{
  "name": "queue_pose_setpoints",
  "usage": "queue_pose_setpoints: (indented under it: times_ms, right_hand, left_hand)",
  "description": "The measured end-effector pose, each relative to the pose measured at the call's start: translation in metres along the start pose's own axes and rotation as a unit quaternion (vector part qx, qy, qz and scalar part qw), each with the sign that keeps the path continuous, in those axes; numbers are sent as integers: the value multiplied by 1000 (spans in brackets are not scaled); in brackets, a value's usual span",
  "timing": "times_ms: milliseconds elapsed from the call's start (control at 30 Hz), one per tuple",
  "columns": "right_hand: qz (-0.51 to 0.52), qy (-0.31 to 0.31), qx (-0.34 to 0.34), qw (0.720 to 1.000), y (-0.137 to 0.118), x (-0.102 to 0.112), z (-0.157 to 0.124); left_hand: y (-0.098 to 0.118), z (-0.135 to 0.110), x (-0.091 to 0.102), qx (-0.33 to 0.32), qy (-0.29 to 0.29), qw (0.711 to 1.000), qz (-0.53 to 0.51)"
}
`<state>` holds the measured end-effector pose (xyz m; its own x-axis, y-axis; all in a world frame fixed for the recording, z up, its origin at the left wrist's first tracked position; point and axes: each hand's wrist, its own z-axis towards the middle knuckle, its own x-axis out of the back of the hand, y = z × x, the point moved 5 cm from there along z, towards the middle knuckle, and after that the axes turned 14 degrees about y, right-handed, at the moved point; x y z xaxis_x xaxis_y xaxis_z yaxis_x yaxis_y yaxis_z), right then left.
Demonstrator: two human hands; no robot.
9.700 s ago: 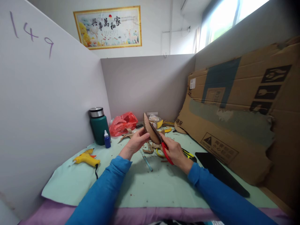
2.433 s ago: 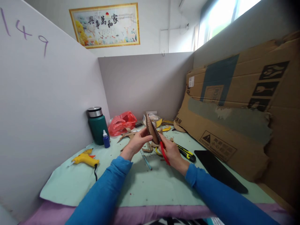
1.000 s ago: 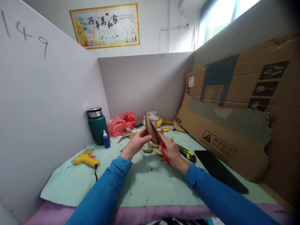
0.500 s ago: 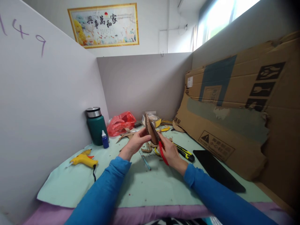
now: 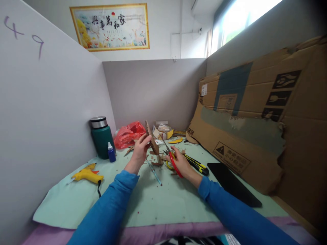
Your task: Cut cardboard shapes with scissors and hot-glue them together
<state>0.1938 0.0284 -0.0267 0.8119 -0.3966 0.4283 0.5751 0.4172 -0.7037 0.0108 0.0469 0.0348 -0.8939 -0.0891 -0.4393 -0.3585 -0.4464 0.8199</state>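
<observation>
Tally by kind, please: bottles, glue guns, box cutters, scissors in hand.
Bottles: 2 (green bottle, blue bottle)
Glue gun: 1
Box cutter: 1
Scissors in the right hand: 1
Total: 5

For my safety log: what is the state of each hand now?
Left hand: closed, holding a cardboard piece.
Right hand: closed, holding red-handled scissors.

Daylight from a high window (image 5: 242,25) falls on grey partitions (image 5: 153,92) and a framed calligraphy picture (image 5: 112,29) on the white wall (image 5: 163,20).
</observation>
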Motion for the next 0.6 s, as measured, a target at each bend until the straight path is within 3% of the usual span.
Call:
queue_pose_setpoints:
  times_ms: [100,167,300,400,500,600]
  right_hand:
    - [-41,-13,21,999,-3,-1,-1]
    - [-122,-23,64,990,-7,0,-4]
    - [-300,-44,150,941,-18,-1,-12]
    - [-337,-43,201,919,-26,-4,-16]
    - [-331,-38,197,922,-26,-1,-13]
    - [-320,-11,163,933,-21,12,-6]
  left_hand:
    - [3,3,2,-72,-2,992,102]
    - [2,3,2,-131,-3,963,233]
    - [-10,-3,-4,-218,-66,826,516]
    - [-20,-13,-9,-240,-125,738,618]
    - [-27,-19,-9,-235,-159,686,670]
    - [-37,-21,-5,-204,-201,653,701]
